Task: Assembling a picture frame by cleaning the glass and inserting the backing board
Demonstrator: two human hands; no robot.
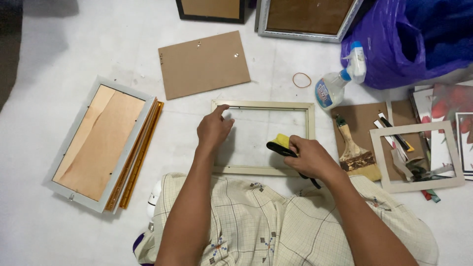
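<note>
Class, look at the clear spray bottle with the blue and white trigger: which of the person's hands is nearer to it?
Right. The right hand lies just below-left of the spray bottle; the left hand is farther left, across the cream frame.

A white floor (74,54) carries everything: a cream frame (262,104), a brown backing board (204,64), a rubber band (301,80), a spray bottle (335,86), a purple bag (389,54) and stacked frames (101,143) (face down) at left.
</note>
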